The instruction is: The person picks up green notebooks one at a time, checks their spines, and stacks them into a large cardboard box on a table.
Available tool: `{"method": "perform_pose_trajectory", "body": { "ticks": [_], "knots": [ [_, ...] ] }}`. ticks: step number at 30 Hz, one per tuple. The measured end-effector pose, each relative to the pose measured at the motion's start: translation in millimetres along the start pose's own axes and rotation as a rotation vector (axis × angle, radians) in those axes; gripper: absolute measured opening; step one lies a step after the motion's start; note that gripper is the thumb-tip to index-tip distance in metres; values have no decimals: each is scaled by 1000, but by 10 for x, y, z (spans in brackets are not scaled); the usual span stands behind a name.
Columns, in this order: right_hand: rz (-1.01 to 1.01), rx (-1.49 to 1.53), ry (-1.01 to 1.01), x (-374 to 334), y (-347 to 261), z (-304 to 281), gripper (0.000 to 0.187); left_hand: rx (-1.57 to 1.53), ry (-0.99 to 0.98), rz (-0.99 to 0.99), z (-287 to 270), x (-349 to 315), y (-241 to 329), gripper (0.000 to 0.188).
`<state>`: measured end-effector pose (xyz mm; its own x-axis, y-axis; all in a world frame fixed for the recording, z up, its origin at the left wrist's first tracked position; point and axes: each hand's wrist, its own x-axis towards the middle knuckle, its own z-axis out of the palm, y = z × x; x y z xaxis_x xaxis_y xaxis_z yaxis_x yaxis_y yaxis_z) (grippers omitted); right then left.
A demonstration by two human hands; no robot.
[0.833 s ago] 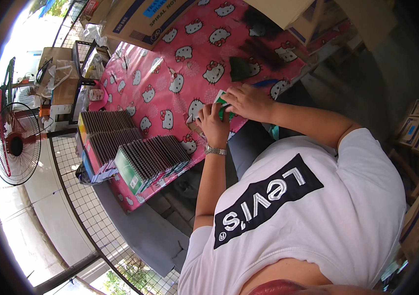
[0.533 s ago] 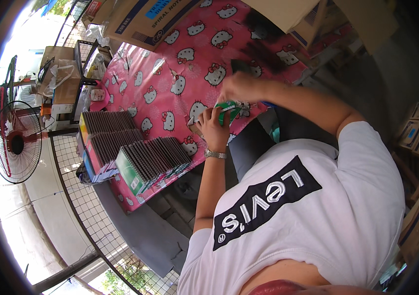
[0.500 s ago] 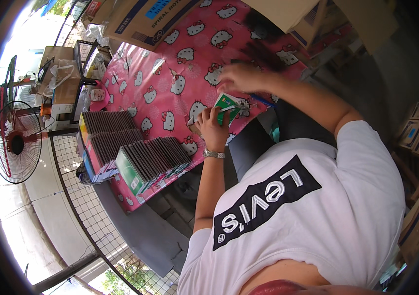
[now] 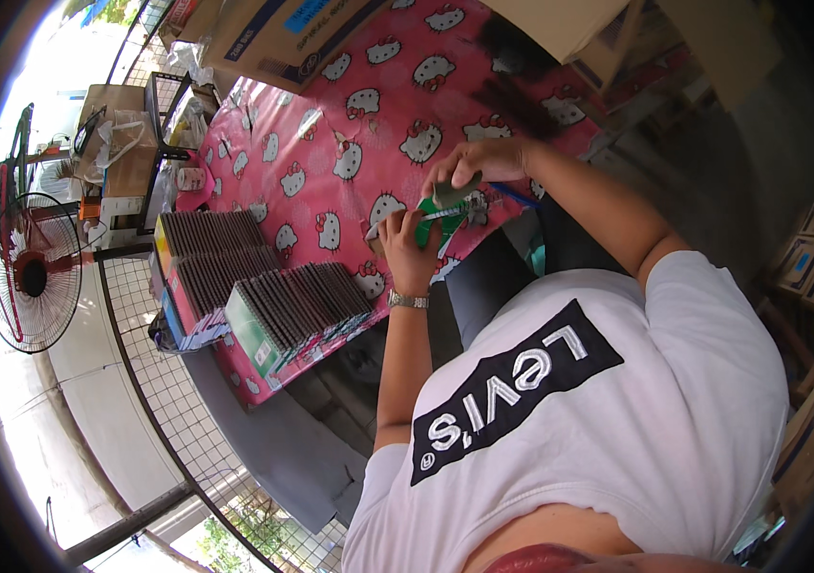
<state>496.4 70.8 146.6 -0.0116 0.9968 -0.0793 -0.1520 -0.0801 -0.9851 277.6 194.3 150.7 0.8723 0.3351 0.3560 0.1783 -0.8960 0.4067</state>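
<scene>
A small green spiral notebook (image 4: pixel 430 233) lies near the table's front edge, its coil running across it. My left hand (image 4: pixel 408 246) is closed on the notebook's left side, fingers bent over the cover. Just above the coil, my right hand (image 4: pixel 483 164) grips a dark olive flat piece (image 4: pixel 456 190) between thumb and fingers; its exact kind does not show. The piece's lower edge is close to the coil, and I cannot tell whether they touch. Left of my left hand stand packed rows of spiral notebooks (image 4: pixel 297 304), coils upward, with another stack (image 4: pixel 211 250) behind them.
A pink patterned cloth (image 4: pixel 288 148) covers the table. Cardboard boxes (image 4: pixel 278 38) stand at its far side, with open flaps at the far right. A fan (image 4: pixel 32 275) and a wire mesh fence (image 4: pixel 144 320) are on the left. More cartons (image 4: pixel 813 253) sit at the right.
My right hand has come down toward the notebook, and the dark olive piece now shows in its grip over the coil. My left hand stays on the notebook.
</scene>
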Motion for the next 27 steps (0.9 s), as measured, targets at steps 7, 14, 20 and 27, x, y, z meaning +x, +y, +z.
{"method": "perform_pose_trajectory", "body": {
  "ticks": [7,14,20,27],
  "knots": [
    [-5,139,-125,79,-102,92,38,-37,-3,11,-11,36,-1,31],
    [202,-434,-125,313,-172,56,41,-128,0,12,-82,35,-273,28],
    [80,27,-90,345,-86,114,33,-240,-83,-118,-118,60,-327,24],
    [179,96,-60,433,-124,47,40,-409,-130,-149,-130,143,-386,25]
  ]
}}
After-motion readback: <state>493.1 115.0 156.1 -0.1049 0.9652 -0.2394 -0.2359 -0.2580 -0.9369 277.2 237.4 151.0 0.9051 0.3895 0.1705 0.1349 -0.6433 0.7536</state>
